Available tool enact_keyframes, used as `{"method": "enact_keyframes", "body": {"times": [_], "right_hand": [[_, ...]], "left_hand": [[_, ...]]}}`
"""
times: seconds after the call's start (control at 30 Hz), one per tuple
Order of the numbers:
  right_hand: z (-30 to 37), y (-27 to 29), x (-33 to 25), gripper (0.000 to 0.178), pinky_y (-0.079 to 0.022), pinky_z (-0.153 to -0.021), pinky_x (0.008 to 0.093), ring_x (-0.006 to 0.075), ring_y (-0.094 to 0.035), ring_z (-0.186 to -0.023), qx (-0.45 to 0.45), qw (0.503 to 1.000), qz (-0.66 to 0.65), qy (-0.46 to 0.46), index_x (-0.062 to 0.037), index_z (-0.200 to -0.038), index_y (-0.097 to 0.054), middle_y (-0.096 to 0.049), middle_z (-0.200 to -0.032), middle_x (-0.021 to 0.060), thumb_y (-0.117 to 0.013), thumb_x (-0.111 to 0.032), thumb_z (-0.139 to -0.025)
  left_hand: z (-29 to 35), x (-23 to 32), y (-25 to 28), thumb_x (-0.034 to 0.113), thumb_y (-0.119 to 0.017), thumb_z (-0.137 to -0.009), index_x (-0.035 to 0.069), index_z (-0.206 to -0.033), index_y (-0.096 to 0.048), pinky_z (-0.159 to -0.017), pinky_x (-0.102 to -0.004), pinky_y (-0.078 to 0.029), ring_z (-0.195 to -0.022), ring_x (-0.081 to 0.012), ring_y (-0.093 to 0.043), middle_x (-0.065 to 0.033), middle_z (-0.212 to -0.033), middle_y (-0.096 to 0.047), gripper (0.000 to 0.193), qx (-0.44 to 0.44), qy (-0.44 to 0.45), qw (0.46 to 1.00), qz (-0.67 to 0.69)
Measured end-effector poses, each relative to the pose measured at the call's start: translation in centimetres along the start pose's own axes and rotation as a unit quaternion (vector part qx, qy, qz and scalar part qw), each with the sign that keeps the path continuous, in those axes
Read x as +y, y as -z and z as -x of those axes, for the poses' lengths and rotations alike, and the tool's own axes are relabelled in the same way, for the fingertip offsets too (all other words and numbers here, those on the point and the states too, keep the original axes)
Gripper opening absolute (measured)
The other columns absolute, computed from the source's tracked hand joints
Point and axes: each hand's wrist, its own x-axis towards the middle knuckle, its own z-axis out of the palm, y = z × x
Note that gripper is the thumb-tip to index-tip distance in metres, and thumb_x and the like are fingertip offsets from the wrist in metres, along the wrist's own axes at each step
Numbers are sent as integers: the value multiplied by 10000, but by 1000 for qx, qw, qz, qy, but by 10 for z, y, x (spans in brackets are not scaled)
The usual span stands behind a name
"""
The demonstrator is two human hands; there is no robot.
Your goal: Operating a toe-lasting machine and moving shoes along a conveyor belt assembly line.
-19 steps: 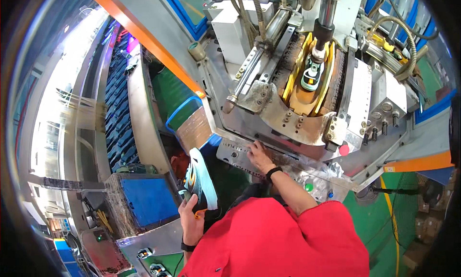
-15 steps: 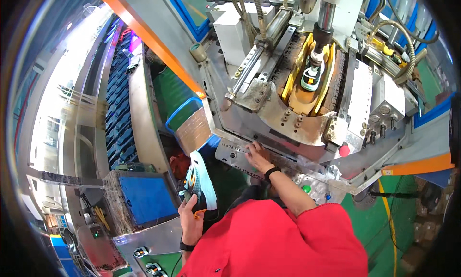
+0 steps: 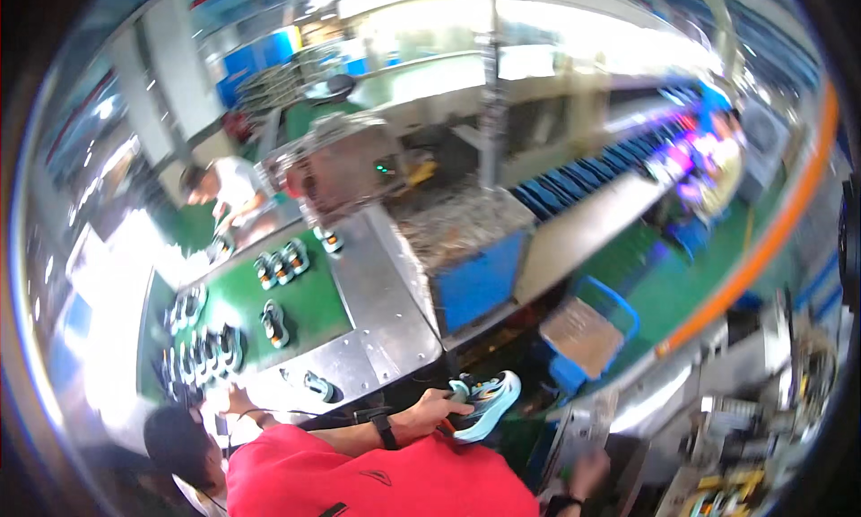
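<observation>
My left hand grips a sneaker with a light-blue sole and a dark upper, the fingers closed at its opening. The shoe is held tilted in front of my red shirt, off the right corner of the metal-edged work table. My right hand is low at the right, beside the machine. Motion blurs its fingers, so I cannot tell whether they are open or closed.
Several similar shoes stand on the green-topped table. One person works across it; another is close on my left. A blue-framed stool and a conveyor lie to the right, the machine at lower right.
My view has swung left, from the machine to the table. My left hand still holds the sneaker, now tilted more sideways. My right hand has come off the machine's front panel.
</observation>
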Motion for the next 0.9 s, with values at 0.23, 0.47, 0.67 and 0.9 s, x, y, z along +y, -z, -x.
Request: {"method": "enact_keyframes", "body": {"times": [0.23, 0.47, 0.67, 0.9], "right_hand": [[-139, -5, -140, 186, -464, -649, 339, 249, -601, -774, 11, 977, -53, 204, 8, -971, -606, -627, -896, 133, -606, -165, -904], [-210, -30, -563, 209, -493, -743, 314, 188, -604, -777, -13, 859, -64, 507, 16, -1020, -633, -659, -935, 95, -581, 42, -819], [-249, -155, -816, 289, -488, -806, 330, 177, -622, -939, -139, 784, -20, 605, -8, -1133, -615, -662, -1079, 103, -628, -49, -847], [-286, -351, -1011, 589, -377, -1050, 379, 271, -539, -1199, -252, 700, 81, 664, 0, -1330, -487, -574, -1280, 184, -691, -109, -788]], "left_hand": [[-43, -12, 138, 77, -783, -740, -57, -932, -680, -588, -355, -556, -711, -217, -659, -104, -846, -681, 255, 205, -5, 965, 166], [-130, 16, 307, -22, -744, -701, -28, -900, -654, -575, -398, -555, -683, -245, -654, -107, -813, -660, 218, 327, -102, 901, 265], [-204, 69, 464, 78, -748, -678, -48, -823, -602, -490, -366, -499, -626, -221, -616, -113, -763, -635, 241, 427, -117, 847, 296], [-320, 98, 646, 152, -744, -655, -24, -1016, -618, -718, -383, -524, -810, -284, -661, -172, -899, -674, 421, 599, -128, 775, 154]]}}
